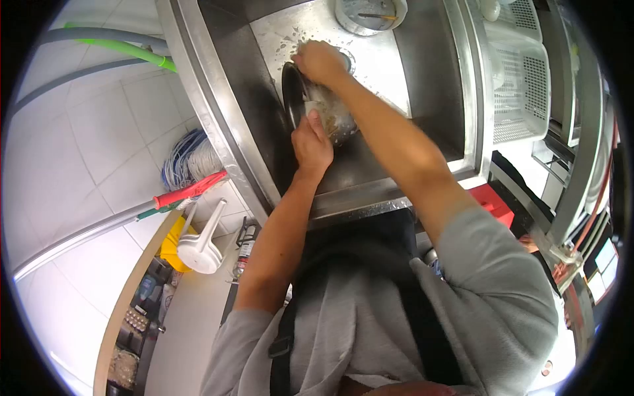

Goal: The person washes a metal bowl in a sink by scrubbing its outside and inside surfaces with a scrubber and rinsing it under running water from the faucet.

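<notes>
A round, dark-rimmed metal vessel [292, 99] stands tilted on its side in the steel sink [267, 39]; I cannot tell whether it is a pan or a bowl. My left hand [312, 143] grips its near edge, thumb uppermost. At the far part of the rim is my right hand [321, 63], fingers curled in; whatever they hold, if anything, is hidden. Water drops and small bits lie on the sink floor around the hands. A round pot [360, 29] with a thin stick-like utensil [378, 16] in it sits farther back in the sink.
White plastic baskets [522, 92] stand right of the sink, above a red box [492, 204]. To the left are a green hose [125, 47], a red-handled pole [191, 188], a white plastic item [200, 253] and a yellow container [173, 245]. Another person's hand [528, 243] shows at right.
</notes>
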The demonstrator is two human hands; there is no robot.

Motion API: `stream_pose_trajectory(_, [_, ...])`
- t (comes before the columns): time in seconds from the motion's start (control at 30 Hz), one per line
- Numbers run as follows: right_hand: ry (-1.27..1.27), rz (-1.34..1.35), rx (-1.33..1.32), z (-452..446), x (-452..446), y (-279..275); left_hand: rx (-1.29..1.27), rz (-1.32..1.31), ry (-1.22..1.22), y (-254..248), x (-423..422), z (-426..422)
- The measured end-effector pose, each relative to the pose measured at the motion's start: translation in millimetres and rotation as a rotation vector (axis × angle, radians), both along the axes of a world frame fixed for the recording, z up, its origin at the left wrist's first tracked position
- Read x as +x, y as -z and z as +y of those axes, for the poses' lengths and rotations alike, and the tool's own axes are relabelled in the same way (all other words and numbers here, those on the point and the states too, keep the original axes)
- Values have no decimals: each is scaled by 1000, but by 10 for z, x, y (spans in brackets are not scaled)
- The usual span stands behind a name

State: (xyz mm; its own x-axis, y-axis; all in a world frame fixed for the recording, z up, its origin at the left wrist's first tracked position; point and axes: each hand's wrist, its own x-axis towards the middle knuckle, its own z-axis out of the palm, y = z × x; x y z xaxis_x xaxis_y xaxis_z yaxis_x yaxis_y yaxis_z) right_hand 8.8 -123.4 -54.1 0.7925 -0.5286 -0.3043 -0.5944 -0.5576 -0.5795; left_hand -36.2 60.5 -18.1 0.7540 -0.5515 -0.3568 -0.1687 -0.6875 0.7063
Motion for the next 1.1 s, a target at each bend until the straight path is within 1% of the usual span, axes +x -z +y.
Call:
stream_pose_trajectory(0.07, [205,-217,-26,389,-575,-193,-101,15,-22,-1,-19,3])
stream_pose_trajectory(0.13, [270,-451,-110,786,-975,-309,-181,21,-35,12,1,-50])
stream_pose_trajectory(0.2, [225,-243,-96,520,-667,-314,-209,16,-28,76,27,-3])
stream_pose_trajectory(0.23, [207,-138,-83,367,-483,-182,-187,-7,-11,92,22,36])
stream_pose_trajectory(0.3, [42,153,22,-186,71,663,-164,-58,22,84,1,3])
stream_pose_trajectory(0.33, [21,204,46,-369,282,1168,-161,-68,27,118,32,-70])
stream_pose_trajectory(0.37, [2,272,85,-357,307,1510,-144,-63,34,108,10,-51])
stream_pose_trajectory(0.4, [-54,234,61,-310,254,1441,-125,-58,36,80,1,-9])
stream_pose_trajectory(0.47, [-150,167,-9,-306,5,951,-143,-89,42,85,-3,2])
stream_pose_trajectory(0.53, [172,-75,-32,39,-528,92,-168,-78,62,17,16,-53])
stream_pose_trajectory(0.57, [270,-133,-15,242,-753,-82,-172,-63,62,-25,36,-73])
stream_pose_trajectory(0.6, [362,-188,15,386,-906,-88,-165,-45,56,-34,47,-69])
stream_pose_trajectory(0.7, [461,111,7,-44,-745,503,-190,-87,72,69,35,-50])
stream_pose_trajectory(0.73, [547,134,109,-244,-696,640,-166,-91,73,94,-12,-19])
stream_pose_trajectory(0.77, [571,118,92,-217,-782,656,-148,-99,75,119,-34,-3])
stream_pose_trajectory(0.8, [599,93,74,-159,-823,657,-132,-113,82,123,1,-11])
stream_pose_trajectory(0.9, [592,3,61,268,-1056,131,-169,-19,82,48,35,-28])
stream_pose_trajectory(0.97, [553,-77,18,434,-1058,54,-182,-15,65,30,28,-64])
stream_pose_trajectory(1.0, [572,-130,-14,274,-984,293,-176,-18,56,40,32,-34])
stream_pose_trajectory(1.03, [432,16,-135,0,-888,670,-163,-55,55,59,21,-7])
stream_pose_trajectory(1.07, [478,85,1,-107,-819,802,-149,-83,61,53,-22,28])
stream_pose_trajectory(1.1, [521,136,122,-260,-712,805,-155,-123,66,80,1,-34])
